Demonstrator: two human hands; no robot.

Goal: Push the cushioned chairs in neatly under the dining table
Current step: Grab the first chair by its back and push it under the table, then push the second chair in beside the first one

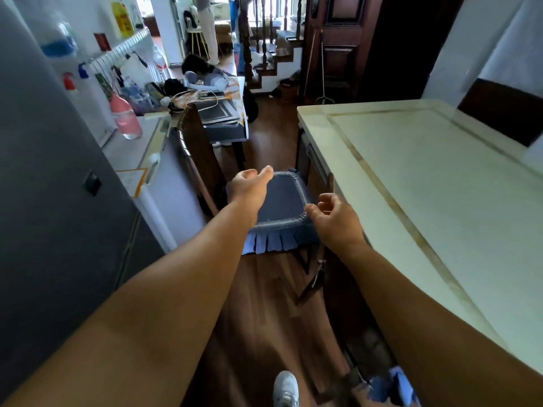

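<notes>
Hands are held empty over the blue cushioned chair (282, 204): left hand (249, 186) open, right hand (335, 218) loosely curled at the cushion's 4 o'clock corner.

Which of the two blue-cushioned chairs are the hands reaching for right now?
The farther chair, ahead beside the table, its fringed seat between the left hand and right hand. The other blue cushion lies at the bottom edge, behind both hands.

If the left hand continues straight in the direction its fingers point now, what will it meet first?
Probably nothing close. The left hand, open, hangs over the far left edge of the blue chair cushion and points ahead, over bare wooden floor toward the cluttered side table. Depth is unclear.
</notes>
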